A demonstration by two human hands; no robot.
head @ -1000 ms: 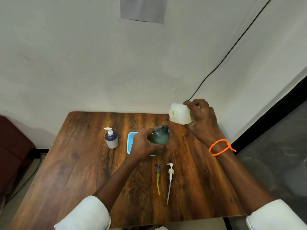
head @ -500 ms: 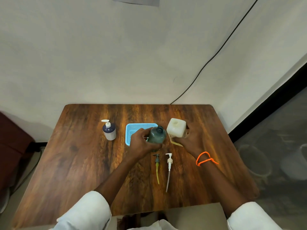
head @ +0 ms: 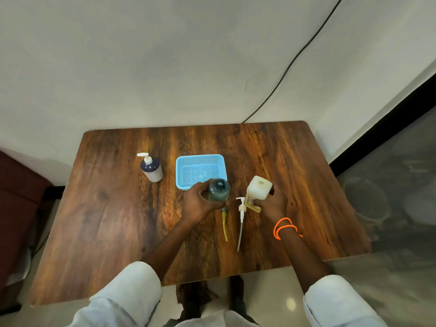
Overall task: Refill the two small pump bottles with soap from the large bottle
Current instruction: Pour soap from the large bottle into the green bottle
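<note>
- The left hand (head: 197, 204) is wrapped round the side of the open green bottle (head: 219, 190), fingers curled on it, and holds it upright on the surface (head: 106, 220) at the near right corner of the blue basket (head: 200, 169).
- The right hand (head: 271, 204) is at the large white bottle (head: 259, 188), which stands upright just right of the green one. The hand is mostly hidden behind the bottle, so I cannot tell whether it grips it or only rests against it.
- Judged from this, the pour into the green bottle looks over, or between pours: both bottles stand level and nothing flows.
- The green bottle is dark and see-through, its neck open and round. How full it is I cannot tell from above.
- Two pump tops lie flat on the surface, near the person: one with a yellowish tube (head: 224, 224) just below the green bottle, one white with a long clear tube (head: 241, 220) beside the large bottle.
- The next move probably calls for freeing the right hand, picking the matching pump top, feeding its tube down the open neck and screwing it tight while the left hand steadies the bottle.
- The second small pump bottle (head: 151, 167), dark with a white label and its pump on, stands well to the left of the basket.
</note>
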